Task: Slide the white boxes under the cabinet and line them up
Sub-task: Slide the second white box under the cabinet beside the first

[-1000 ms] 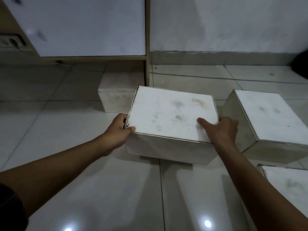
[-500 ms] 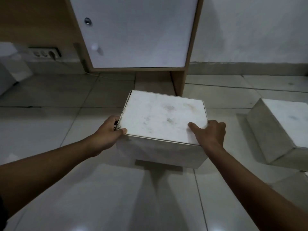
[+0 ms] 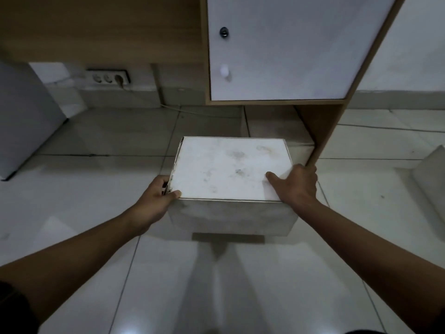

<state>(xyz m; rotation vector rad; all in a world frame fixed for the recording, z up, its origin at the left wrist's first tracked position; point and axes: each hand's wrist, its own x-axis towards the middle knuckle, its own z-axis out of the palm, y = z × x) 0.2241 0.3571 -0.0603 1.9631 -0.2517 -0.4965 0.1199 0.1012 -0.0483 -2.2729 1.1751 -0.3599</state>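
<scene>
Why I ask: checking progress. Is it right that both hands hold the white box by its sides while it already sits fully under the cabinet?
Not quite. In the head view both hands, left and right, hold the white box, but it is in front of the cabinet, not fully under it.

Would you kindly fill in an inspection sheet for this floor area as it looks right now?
Surface: glossy tiled floor.
Job's things: held white box before the cabinet gap; second box under the cabinet; third box at right edge.
Clutter: grey unit at left.
Grips: left hand and right hand clasp the held box's sides.
Cables: cord from the wall socket strip.
Surroundings: white wall.
</scene>
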